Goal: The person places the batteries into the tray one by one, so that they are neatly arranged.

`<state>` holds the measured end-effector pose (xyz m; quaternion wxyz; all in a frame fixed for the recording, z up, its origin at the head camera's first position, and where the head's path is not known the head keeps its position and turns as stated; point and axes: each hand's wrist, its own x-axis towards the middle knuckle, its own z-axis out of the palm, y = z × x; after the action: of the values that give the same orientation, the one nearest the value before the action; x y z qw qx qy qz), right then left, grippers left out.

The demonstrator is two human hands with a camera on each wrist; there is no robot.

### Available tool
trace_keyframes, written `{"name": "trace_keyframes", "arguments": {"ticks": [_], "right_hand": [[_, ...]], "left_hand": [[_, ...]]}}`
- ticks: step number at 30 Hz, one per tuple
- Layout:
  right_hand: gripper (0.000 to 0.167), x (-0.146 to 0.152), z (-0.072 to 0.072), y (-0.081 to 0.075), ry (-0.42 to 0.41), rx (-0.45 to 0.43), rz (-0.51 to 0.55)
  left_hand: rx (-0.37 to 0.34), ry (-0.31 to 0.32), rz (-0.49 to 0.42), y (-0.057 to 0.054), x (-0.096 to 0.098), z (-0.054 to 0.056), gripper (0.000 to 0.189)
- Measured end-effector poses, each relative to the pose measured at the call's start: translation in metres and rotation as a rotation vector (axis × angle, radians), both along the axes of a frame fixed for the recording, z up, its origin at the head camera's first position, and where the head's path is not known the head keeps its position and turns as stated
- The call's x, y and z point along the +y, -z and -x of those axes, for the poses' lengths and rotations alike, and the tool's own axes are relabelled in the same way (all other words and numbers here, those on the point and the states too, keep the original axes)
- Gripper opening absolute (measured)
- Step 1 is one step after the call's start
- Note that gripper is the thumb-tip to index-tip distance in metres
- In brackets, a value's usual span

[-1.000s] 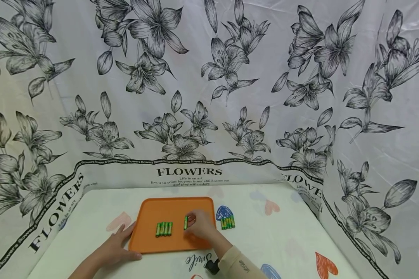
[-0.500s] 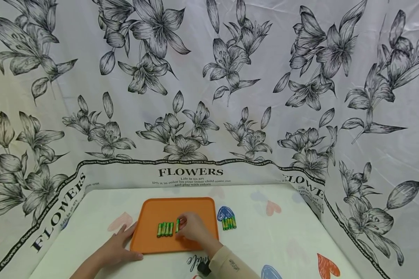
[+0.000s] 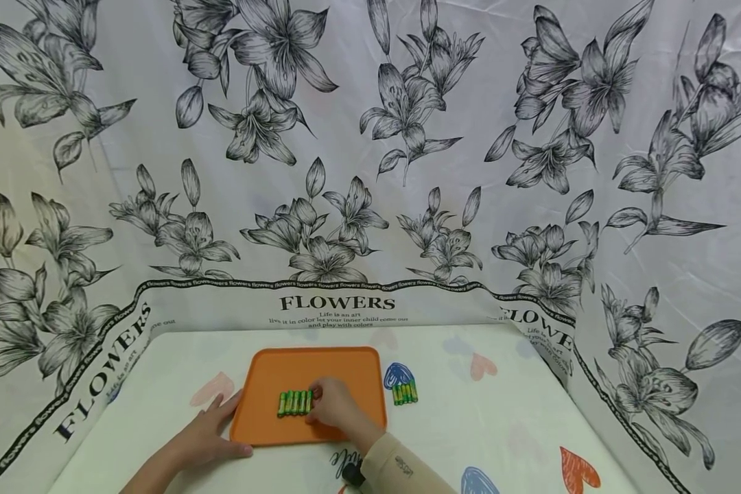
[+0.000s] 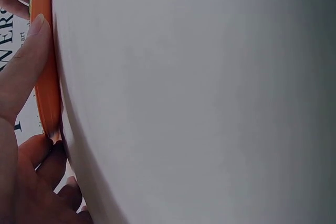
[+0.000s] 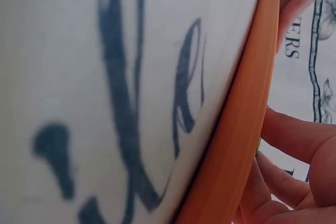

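Observation:
An orange tray lies on the table, with a row of several green batteries standing side by side in the head view. My right hand is over the tray and pinches the battery at the row's right end between thumb and fingers. In the right wrist view the tray's front wall hides most of that battery. My left hand holds the tray's near left corner, thumb on the front wall and fingers round at the corner.
Several more green batteries lie in a row on the white patterned tablecloth, just right of the tray. A flower-printed curtain rises behind the table and along both sides.
My right hand has moved left across the tray with the battery, bringing it up beside the row's right end. The left hand has stayed at the tray's corner.

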<state>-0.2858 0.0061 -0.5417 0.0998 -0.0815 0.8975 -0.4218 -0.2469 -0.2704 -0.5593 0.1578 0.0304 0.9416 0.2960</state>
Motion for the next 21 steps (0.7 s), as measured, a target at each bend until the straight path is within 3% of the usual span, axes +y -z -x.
{"name": "trace_keyframes", "arguments": {"ticks": [10, 16, 21], "right_hand": [[0.051, -0.0007, 0.0058, 0.0051, -0.022, 0.030, 0.003], [0.061, 0.0019, 0.0061, 0.0066, -0.024, 0.036, -0.004], [0.067, 0.0082, 0.0045, 0.0066, -0.017, 0.002, 0.072]], "left_hand": [[0.017, 0.007, 0.005, -0.0021, 0.0005, 0.0001, 0.124], [0.022, 0.010, 0.009, -0.0027, 0.0009, -0.0014, 0.125], [0.006, 0.003, 0.012, -0.0020, 0.0007, -0.0009, 0.125]]}}
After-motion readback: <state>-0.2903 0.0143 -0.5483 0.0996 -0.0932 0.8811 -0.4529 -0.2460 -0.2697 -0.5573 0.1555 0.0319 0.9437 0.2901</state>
